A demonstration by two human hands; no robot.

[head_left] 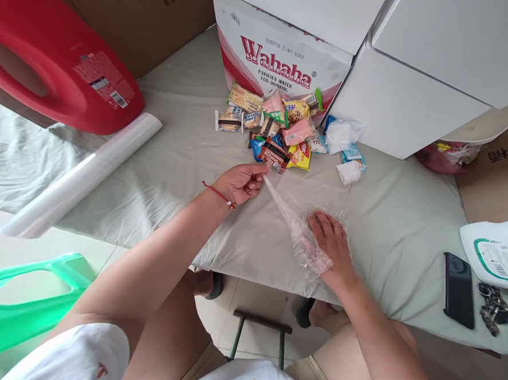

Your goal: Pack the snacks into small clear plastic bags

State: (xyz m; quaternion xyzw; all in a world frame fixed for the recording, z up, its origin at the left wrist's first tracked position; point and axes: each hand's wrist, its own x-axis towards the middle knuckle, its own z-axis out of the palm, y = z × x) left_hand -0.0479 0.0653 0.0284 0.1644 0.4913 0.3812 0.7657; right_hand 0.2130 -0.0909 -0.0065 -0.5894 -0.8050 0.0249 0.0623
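Observation:
A sheet of clear plastic film lies on the covered surface in front of me, partly rolled into a long cone with a bunched, wider end. At the narrow tip of the cone, my left hand pinches the film between thumb and fingers. My right hand rests palm down on the film beside the wide end, its fingers stretched out. What is wrapped inside the film, if anything, I cannot make out. Just beyond my left fingertips sits a pile of small packaged snacks, with crumpled white packets at its right.
Left stand a long film roll and a big red jug. Behind the snacks is a Wahaha carton, beside white boxes. A phone, keys and a white bottle lie right. A green plastic item is lower left.

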